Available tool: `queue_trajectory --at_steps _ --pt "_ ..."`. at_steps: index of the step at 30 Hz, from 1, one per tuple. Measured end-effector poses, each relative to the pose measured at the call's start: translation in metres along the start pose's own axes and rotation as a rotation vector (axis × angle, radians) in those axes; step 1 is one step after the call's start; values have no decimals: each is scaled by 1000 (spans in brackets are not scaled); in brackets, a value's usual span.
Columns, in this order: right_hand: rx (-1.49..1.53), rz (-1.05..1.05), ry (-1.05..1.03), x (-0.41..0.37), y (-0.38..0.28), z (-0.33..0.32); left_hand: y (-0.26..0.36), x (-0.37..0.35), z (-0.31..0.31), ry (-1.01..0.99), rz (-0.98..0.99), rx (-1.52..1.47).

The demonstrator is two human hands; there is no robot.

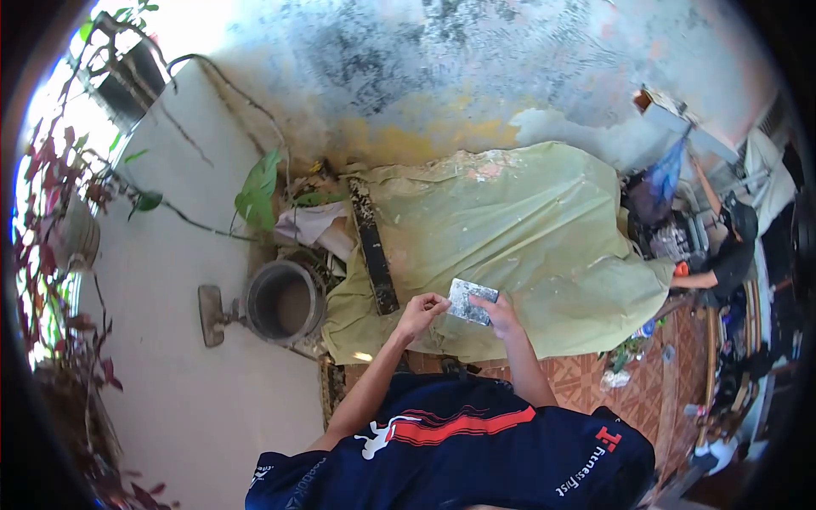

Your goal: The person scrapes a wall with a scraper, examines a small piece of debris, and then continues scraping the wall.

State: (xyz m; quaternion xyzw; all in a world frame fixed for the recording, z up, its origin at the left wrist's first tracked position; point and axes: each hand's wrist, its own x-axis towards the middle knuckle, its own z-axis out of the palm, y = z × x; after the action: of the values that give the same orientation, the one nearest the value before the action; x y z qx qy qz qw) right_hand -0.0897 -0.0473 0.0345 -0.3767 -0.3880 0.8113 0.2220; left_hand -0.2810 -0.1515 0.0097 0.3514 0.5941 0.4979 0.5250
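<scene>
My right hand (505, 316) grips a flat, rectangular piece (466, 299), whitish with dark grey smudges, its thumb lying across the face. Close by the left edge of that piece is my left hand (421, 317), with thumb and fingers drawn together in a pinch; I cannot tell what, if anything, is between them. Beneath both hands spreads a pale green cloth (510, 229), draped in folds over something hidden against the wall. A dark, paint-spotted strip of wood (372, 246) lies across the cloth's left side.
A grey bucket (284, 301) stands to the left, beside a white ledge (195, 212) with a brush-like head (211, 316). Peeling paint covers the wall (365, 68). Another person (733, 255) reaches up at the right, near a blue bag (665, 174). Plants hang at far left.
</scene>
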Motion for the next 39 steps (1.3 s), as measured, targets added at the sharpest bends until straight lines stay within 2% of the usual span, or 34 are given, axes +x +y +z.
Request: queue_trajectory --at_steps 2,5,11,19,25,29,31,34,39 --pt "29 -19 13 1 -1 7 4 15 -13 -68 -9 71" --pt "54 -77 96 5 10 18 3 30 -31 -181 -7 25" --pt "78 -64 126 10 38 39 -7 21 -57 -206 -16 46" --pt "91 -41 136 6 67 79 -36 -15 -88 -129 -68 -13" --pt "33 38 -34 -6 73 83 -29 -32 -91 -60 -23 17" --pt "-87 91 -165 -13 66 84 -28 -47 -78 100 10 3" --pt "-155 110 -232 -16 62 78 -35 -60 -64 197 33 -48" --pt "-252 163 -456 -12 63 52 -48 -79 -32 347 24 -45" --pt "-376 201 -566 -28 59 4 -66 -114 36 466 -33 -30"
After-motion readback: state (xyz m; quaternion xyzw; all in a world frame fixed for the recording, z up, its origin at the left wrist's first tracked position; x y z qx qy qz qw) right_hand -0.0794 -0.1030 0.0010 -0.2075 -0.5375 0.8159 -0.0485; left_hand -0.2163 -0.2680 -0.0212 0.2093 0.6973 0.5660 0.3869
